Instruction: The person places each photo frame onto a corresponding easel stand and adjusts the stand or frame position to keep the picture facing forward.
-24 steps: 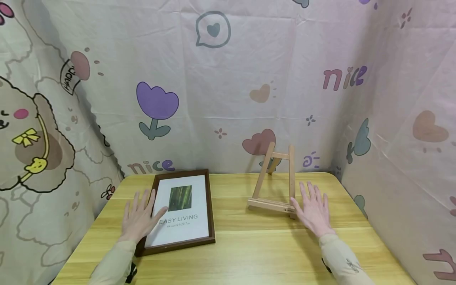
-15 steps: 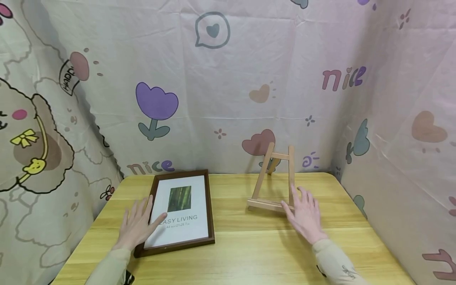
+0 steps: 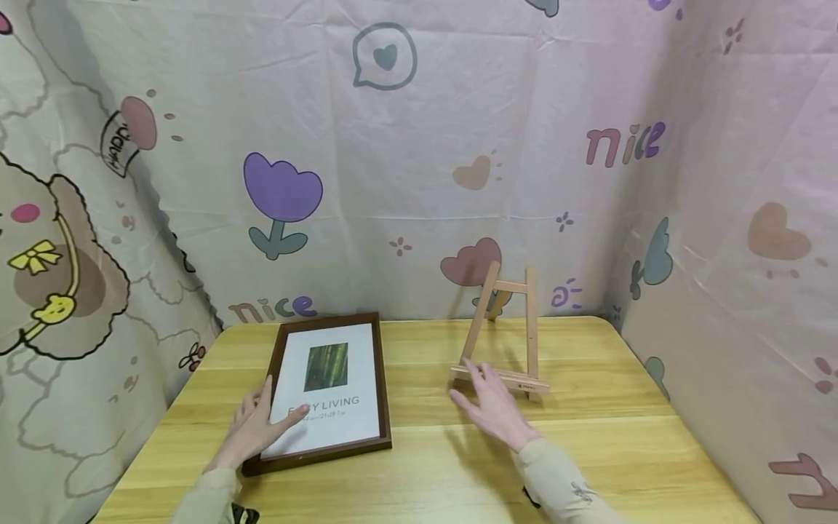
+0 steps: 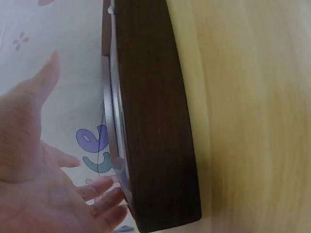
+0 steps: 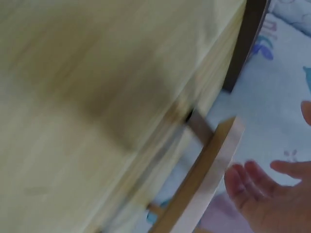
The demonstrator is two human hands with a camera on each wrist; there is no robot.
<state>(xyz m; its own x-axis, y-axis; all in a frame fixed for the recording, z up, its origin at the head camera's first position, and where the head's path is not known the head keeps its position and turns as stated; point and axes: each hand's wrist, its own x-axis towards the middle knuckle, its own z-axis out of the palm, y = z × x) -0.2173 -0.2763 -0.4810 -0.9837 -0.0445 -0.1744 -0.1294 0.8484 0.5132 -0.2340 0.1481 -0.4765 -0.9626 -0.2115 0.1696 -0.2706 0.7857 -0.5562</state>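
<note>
Left hand [image 3: 252,429], relaxed, thumb spread over the picture frame [image 3: 363,378] flat on the table [image 3: 419,466]; right hand [image 3: 492,409], fingers loosely extended, by the easel [image 3: 532,327] – contact unclear for both, the frame's left edge partly hidden

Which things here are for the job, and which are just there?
For the job, it seems:
- frame, lying down
- easel, standing up

Just there:
- table, under both
- cloth with printed drawings, hanging behind
</note>
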